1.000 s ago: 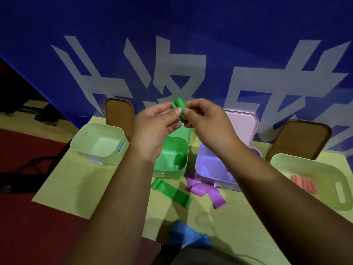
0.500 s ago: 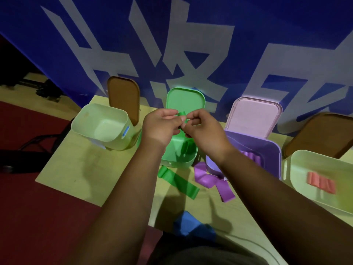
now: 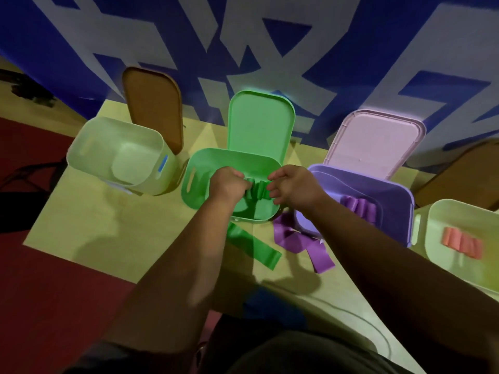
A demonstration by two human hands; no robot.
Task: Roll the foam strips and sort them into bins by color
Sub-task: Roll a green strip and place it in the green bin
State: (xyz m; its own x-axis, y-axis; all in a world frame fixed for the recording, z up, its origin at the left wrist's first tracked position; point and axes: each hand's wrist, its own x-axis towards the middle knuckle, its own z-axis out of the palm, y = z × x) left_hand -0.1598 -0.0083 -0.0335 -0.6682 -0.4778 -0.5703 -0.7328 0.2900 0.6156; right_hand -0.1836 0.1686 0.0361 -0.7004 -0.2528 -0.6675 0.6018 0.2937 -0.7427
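Both bare forearms are stretched forward from the near edge of the surface (image 3: 89,228) toward the middle of its far edge. They converge so that the two grips are held close together and level with each other. The left grip (image 3: 225,184) is seen from the back, knuckles up, with its fingers curled down round the left end of a green foam roll (image 3: 255,191). The right grip (image 3: 293,190) is turned back upward. Its fingers are spread and only loosely bent, and their tips are laid against the roll's right end. Both wrists are held nearly straight. Finer detail of the fingers is lost to blur.
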